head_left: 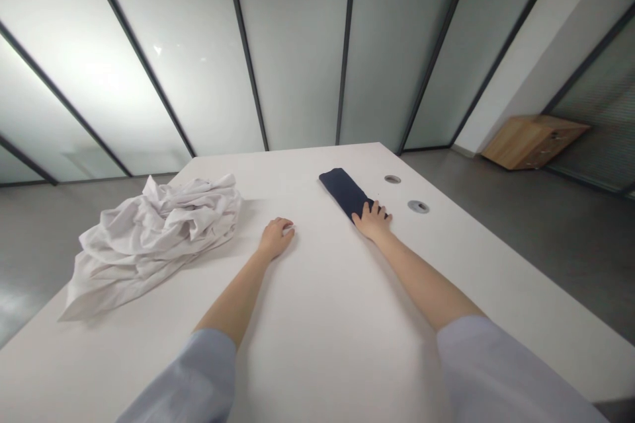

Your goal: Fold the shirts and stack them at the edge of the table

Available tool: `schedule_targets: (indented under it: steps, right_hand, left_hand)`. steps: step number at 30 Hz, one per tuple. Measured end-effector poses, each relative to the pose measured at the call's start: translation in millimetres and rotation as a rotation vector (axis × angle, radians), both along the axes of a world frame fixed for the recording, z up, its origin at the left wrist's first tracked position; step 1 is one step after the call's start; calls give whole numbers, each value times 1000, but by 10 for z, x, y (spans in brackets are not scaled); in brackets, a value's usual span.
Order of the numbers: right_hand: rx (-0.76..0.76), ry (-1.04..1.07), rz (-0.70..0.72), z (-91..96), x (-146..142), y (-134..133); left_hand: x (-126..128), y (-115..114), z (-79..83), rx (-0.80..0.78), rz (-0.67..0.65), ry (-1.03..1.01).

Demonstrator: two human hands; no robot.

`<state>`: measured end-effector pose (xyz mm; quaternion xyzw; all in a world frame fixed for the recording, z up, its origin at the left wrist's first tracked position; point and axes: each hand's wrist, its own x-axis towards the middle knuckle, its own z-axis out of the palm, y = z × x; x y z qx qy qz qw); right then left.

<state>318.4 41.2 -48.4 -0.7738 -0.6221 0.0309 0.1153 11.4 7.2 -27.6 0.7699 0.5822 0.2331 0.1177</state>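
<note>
A long, narrow navy folded cloth (pixel 342 189) lies flat on the white table (pixel 317 304). On its near end rests my right hand (pixel 373 219), open, palm down with the fingers spread; part of the cloth is hidden beneath it. My left hand (pixel 276 236) lies on the bare tabletop to the left of the cloth, holding nothing. Its fingers are loosely bent and the thumb is apart from them. Further left sits a crumpled heap of white fabric (pixel 169 228), touched by neither hand.
Two round cable holes, a farther one (pixel 392 179) and a nearer one (pixel 418 207), are set in the table right of the cloth. Frosted glass panels (pixel 297 46) stand behind the table's far edge. A wooden cabinet (pixel 533 140) is on the floor at the right.
</note>
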Motion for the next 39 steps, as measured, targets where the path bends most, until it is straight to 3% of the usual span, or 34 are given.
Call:
schedule_targets:
  steps: [5, 8, 11, 14, 18, 21, 29, 35, 39]
  right_hand:
    - [67, 57, 177, 43, -345, -131]
    - [155, 169, 426, 109, -477, -241]
    - [152, 432, 711, 165, -555, -311]
    - [107, 572, 826, 195, -593, -333]
    - [116, 529, 869, 206, -608, -342]
    - [119, 498, 904, 209, -608, -363]
    - [211, 490, 793, 198, -526, -325]
    - [278, 494, 604, 166, -424, -236]
    - [269, 476, 581, 151, -409, -228]
  left_hand:
    - [21, -28, -3, 17, 6, -12]
    - [25, -48, -7, 25, 12, -35]
    - [14, -83, 11, 36, 10, -72]
    - [25, -139, 34, 37, 4, -44]
    - [127, -235, 31, -4, -3, 128]
    - [207, -294, 19, 19, -92, 190]
    - [140, -282, -4, -15, -213, 154]
    - [308, -309, 10, -43, -30, 178]
    - [312, -242, -28, -77, 44, -25]
